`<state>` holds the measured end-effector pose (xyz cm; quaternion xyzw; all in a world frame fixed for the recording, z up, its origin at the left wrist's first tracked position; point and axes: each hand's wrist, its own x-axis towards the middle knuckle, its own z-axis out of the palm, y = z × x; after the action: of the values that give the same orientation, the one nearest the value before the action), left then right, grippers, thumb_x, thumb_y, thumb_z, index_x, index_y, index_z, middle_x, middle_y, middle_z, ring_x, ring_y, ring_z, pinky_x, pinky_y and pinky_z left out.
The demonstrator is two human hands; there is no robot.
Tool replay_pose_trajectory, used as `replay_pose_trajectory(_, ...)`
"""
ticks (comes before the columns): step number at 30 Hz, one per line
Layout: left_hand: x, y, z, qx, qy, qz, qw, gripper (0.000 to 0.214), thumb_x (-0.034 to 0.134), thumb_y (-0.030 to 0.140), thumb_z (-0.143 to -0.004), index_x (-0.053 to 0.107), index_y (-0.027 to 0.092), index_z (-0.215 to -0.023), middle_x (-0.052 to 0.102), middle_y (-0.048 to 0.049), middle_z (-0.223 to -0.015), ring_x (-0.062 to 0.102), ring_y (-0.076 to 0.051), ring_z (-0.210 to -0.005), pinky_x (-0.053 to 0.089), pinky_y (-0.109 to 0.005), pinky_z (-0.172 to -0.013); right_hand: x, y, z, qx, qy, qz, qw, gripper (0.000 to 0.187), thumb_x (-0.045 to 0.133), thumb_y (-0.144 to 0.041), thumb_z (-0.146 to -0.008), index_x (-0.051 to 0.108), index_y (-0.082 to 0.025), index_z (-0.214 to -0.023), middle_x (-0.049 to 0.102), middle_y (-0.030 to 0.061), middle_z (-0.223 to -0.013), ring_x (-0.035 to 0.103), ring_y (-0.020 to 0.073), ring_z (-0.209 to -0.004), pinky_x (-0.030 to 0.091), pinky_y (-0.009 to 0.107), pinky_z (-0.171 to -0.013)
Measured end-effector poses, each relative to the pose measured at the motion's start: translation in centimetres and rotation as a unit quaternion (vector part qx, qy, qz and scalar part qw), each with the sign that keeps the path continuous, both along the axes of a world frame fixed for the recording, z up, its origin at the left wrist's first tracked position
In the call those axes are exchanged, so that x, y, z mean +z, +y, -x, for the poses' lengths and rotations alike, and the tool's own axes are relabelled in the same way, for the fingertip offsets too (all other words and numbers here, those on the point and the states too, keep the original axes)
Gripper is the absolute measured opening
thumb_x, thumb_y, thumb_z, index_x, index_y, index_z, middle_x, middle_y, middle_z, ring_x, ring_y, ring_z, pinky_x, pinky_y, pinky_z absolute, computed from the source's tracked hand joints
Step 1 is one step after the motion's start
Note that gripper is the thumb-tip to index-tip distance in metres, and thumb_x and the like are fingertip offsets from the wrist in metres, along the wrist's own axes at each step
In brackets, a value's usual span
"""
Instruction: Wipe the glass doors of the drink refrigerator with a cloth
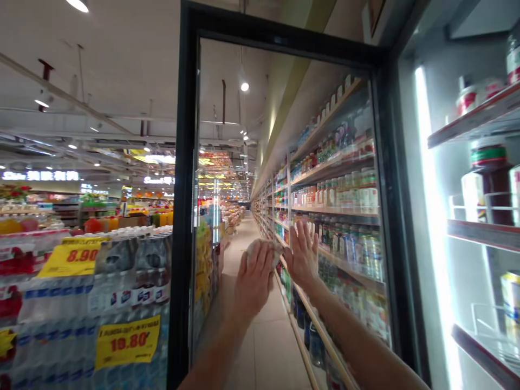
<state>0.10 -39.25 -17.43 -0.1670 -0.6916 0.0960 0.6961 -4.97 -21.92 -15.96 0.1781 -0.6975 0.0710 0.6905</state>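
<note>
A: Where's the pale, crumpled fabric cloth?
B: Near the middle of the black-framed glass door, gripped by the left hand; the right hand is spread.
A: Handling?
B: Probably soft, light; grip its bunch.

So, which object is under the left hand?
Under the left hand, a crumpled pale cloth shows at the edges, in front of the glass door. The hand covers the rest, so whether it touches the glass cannot be seen.

- Clear flat glass pane: blocks left hand, right hand ahead.
- Above both: free sweep along pane.
- Black rectangular door frame: barrier either side.
</note>
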Motion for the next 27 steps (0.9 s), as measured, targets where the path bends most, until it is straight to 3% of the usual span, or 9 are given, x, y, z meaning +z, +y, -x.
replay_pose_trajectory(2,0.6,0.4,0.2,0.011,0.001,-0.010,1.000,0.048,0.041,0.028,-0.089,0.040,0.014,-0.136,0.045,-0.0078,-0.139,0.014,-0.019,-0.141,0.010,-0.040,-0.117,0.1,1.3,0.0,-0.013,-0.011,0.002,1.000,0.061,0.033,-0.030,-0.092,0.009,-0.022,-0.148,0.029,0.0116,-0.149,0.017,0.0247,-0.141,0.014,0.049,-0.111)
replay_pose_trajectory(6,1.9,0.9,0.4,0.057,0.034,-0.134,0.989,0.049,0.040,0.027,-0.089,0.041,0.007,-0.134,0.038,-0.0162,-0.142,0.013,-0.025,-0.141,0.016,-0.047,-0.114,0.0,5.1,0.7,-0.050,-0.043,0.090,0.994,0.057,0.030,-0.034,-0.093,0.013,-0.023,-0.147,0.028,0.0119,-0.150,0.018,0.0264,-0.141,0.018,0.052,-0.109)
replay_pose_trajectory(12,1.9,5.6,1.5,0.006,-0.012,0.042,0.999,0.047,0.039,0.031,-0.090,0.043,0.015,-0.134,0.035,-0.0065,-0.145,0.020,-0.023,-0.139,0.016,-0.044,-0.115,-0.7,7.0,1.9,-0.054,-0.022,0.082,0.995,0.058,0.031,-0.033,-0.093,0.014,-0.021,-0.147,0.026,0.0139,-0.150,0.018,0.0270,-0.141,0.020,0.053,-0.108)
replay_pose_trajectory(16,4.3,6.2,1.8,0.008,-0.033,-0.008,0.999,0.051,0.036,0.029,-0.090,0.035,0.013,-0.139,0.030,-0.0089,-0.147,0.020,-0.024,-0.139,0.019,-0.047,-0.114,-0.5,8.0,1.9,-0.059,-0.023,0.044,0.997,0.057,0.033,-0.032,-0.092,0.018,-0.022,-0.146,0.028,0.0124,-0.149,0.020,0.0250,-0.140,0.020,0.051,-0.108)
replay_pose_trajectory(19,4.8,6.7,2.0,0.022,-0.030,-0.038,0.999,0.051,0.034,0.029,-0.091,0.034,0.011,-0.139,0.029,-0.0109,-0.148,0.020,-0.028,-0.139,0.021,-0.050,-0.112,-0.3,10.0,2.4,-0.059,-0.033,0.062,0.996,0.056,0.032,-0.033,-0.092,0.019,-0.023,-0.146,0.031,0.0121,-0.148,0.023,0.0241,-0.139,0.020,0.051,-0.108)
replay_pose_trajectory(22,3.8,8.4,2.4,0.003,-0.034,0.110,0.993,0.051,0.035,0.031,-0.091,0.034,0.015,-0.139,0.031,-0.0072,-0.148,0.022,-0.025,-0.139,0.022,-0.047,-0.112,-0.2,11.7,3.3,-0.053,-0.037,0.164,0.984,0.057,0.028,-0.035,-0.093,0.019,-0.017,-0.146,0.028,0.0166,-0.149,0.022,0.0273,-0.139,0.022,0.055,-0.106)
replay_pose_trajectory(24,4.2,9.4,2.7,-0.016,-0.042,0.198,0.979,0.049,0.034,0.032,-0.091,0.036,0.018,-0.138,0.032,-0.0035,-0.148,0.024,-0.022,-0.138,0.024,-0.043,-0.112,-0.1,12.2,3.8,-0.044,-0.045,0.186,0.980,0.057,0.027,-0.035,-0.093,0.019,-0.016,-0.146,0.027,0.0169,-0.149,0.022,0.0282,-0.139,0.022,0.057,-0.105)
replay_pose_trajectory(25,4.9,9.8,2.8,-0.022,-0.043,0.201,0.978,0.048,0.032,0.031,-0.092,0.037,0.019,-0.138,0.033,-0.0028,-0.147,0.024,-0.021,-0.138,0.024,-0.043,-0.112,-0.2,12.3,3.9,-0.039,-0.045,0.185,0.981,0.056,0.027,-0.034,-0.093,0.018,-0.017,-0.146,0.027,0.0164,-0.149,0.022,0.0282,-0.139,0.022,0.057,-0.106)
replay_pose_trajectory(27,7.2,10.1,2.8,-0.026,-0.036,0.124,0.991,0.047,0.029,0.030,-0.093,0.038,0.018,-0.137,0.034,-0.0041,-0.147,0.024,-0.022,-0.138,0.023,-0.045,-0.112,-0.2,12.3,3.9,-0.031,-0.038,0.182,0.982,0.056,0.027,-0.033,-0.093,0.017,-0.019,-0.146,0.028,0.0155,-0.149,0.022,0.0277,-0.139,0.022,0.057,-0.106)
